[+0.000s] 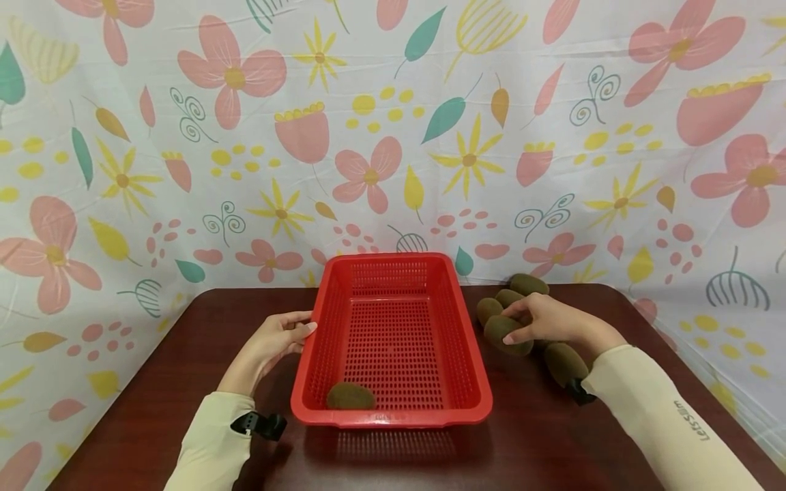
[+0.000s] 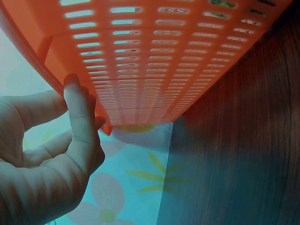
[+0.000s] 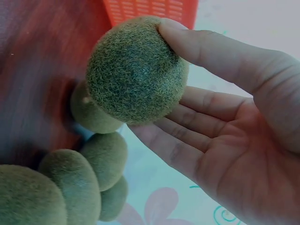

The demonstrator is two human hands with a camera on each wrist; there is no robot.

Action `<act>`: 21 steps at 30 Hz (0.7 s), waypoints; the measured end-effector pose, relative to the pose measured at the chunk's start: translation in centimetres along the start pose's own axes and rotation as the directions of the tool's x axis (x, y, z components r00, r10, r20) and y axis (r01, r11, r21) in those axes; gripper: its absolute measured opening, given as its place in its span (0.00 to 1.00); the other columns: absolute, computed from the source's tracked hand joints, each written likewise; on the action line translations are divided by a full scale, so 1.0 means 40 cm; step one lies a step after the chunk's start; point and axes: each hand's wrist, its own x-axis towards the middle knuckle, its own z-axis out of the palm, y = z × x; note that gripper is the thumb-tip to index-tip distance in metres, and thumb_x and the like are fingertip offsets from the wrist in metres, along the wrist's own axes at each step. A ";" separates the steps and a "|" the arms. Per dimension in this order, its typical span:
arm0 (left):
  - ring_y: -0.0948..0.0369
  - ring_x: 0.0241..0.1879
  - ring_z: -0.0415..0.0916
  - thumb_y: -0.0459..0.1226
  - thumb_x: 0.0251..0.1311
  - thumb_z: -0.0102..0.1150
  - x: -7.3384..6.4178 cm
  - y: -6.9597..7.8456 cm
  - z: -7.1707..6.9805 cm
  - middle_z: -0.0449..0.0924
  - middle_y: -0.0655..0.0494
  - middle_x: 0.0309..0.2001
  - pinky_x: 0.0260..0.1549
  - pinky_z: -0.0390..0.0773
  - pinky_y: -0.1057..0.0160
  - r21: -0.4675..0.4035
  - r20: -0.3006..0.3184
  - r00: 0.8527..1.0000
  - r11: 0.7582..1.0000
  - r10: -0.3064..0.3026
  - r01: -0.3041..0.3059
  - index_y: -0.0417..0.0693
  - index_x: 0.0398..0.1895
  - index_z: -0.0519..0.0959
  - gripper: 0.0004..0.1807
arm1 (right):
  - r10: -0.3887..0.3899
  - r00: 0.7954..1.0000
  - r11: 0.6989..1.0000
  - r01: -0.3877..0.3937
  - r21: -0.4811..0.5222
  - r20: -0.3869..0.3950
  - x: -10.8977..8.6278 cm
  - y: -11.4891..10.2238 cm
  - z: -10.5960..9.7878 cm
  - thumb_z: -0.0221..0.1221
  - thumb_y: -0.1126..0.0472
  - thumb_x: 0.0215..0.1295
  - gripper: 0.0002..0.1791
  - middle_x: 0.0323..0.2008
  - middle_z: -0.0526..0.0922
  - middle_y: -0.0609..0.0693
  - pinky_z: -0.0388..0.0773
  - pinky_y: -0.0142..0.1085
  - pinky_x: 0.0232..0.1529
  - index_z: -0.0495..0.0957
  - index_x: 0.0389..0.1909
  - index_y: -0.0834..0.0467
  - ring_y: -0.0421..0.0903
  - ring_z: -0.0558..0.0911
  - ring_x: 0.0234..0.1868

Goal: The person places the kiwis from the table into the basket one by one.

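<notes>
A red perforated plastic basket (image 1: 393,417) stands mid-table, with one fuzzy brown kiwi (image 1: 350,397) lying in its near left corner. My left hand (image 1: 276,344) pinches the basket's left rim between thumb and fingers, and the left wrist view shows the slotted side wall (image 2: 159,70) beside it. Right of the basket, my right hand (image 1: 555,319) holds another kiwi (image 3: 136,70), the thumb on one side and the fingers on the other. Several more kiwis lie grouped around that hand, among them one at the back (image 1: 529,283) and one near the wrist (image 1: 565,365).
The dark reddish-brown table (image 1: 245,320) carries the basket and fruit. Behind its far edge hangs a white cloth (image 1: 381,225) printed with flowers and leaves. Each wrist wears a black strap (image 1: 260,425).
</notes>
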 end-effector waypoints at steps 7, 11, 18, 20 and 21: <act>0.56 0.35 0.80 0.37 0.67 0.56 0.004 0.002 -0.002 0.77 0.45 0.39 0.42 0.81 0.56 0.004 -0.006 1.000 1.000 -0.003 0.003 0.37 0.66 0.67 0.27 | -0.010 1.000 0.998 0.009 -0.059 -0.022 0.001 -0.023 -0.030 0.69 0.50 0.55 0.30 0.44 0.84 0.52 0.76 0.39 0.41 0.79 0.52 0.68 0.45 0.78 0.41; 0.56 0.35 0.80 0.37 0.67 0.56 0.004 0.001 -0.002 0.77 0.45 0.39 0.42 0.81 0.56 0.003 -0.006 1.000 1.000 -0.005 0.005 0.37 0.66 0.67 0.27 | -0.020 0.999 0.997 0.018 -0.073 -0.027 0.002 -0.035 -0.043 0.69 0.50 0.56 0.30 0.45 0.83 0.54 0.77 0.40 0.42 0.78 0.52 0.68 0.47 0.80 0.43; 0.55 0.35 0.80 0.36 0.68 0.55 0.002 -0.001 0.001 0.77 0.45 0.39 0.40 0.82 0.58 0.002 0.004 1.000 1.000 -0.001 0.001 0.36 0.67 0.66 0.26 | -0.065 0.996 0.994 0.059 -0.091 -0.055 0.005 -0.062 -0.060 0.68 0.51 0.57 0.30 0.46 0.83 0.55 0.78 0.47 0.46 0.78 0.52 0.69 0.51 0.81 0.46; 0.55 0.35 0.80 0.36 0.68 0.54 0.002 -0.001 0.001 0.77 0.45 0.38 0.40 0.82 0.58 0.003 0.006 1.000 1.000 0.000 0.000 0.36 0.67 0.66 0.26 | -0.077 0.995 0.993 0.071 -0.096 -0.066 0.006 -0.074 -0.064 0.69 0.51 0.56 0.29 0.45 0.84 0.55 0.78 0.46 0.44 0.78 0.52 0.69 0.51 0.81 0.45; 0.55 0.35 0.80 0.36 0.68 0.54 0.001 0.000 0.001 0.77 0.44 0.39 0.40 0.82 0.58 0.003 0.007 1.000 1.000 0.000 0.000 0.36 0.67 0.66 0.26 | -0.082 0.994 0.992 0.075 -0.097 -0.074 0.007 -0.080 -0.066 0.69 0.52 0.56 0.29 0.45 0.84 0.55 0.78 0.45 0.44 0.78 0.52 0.69 0.50 0.81 0.45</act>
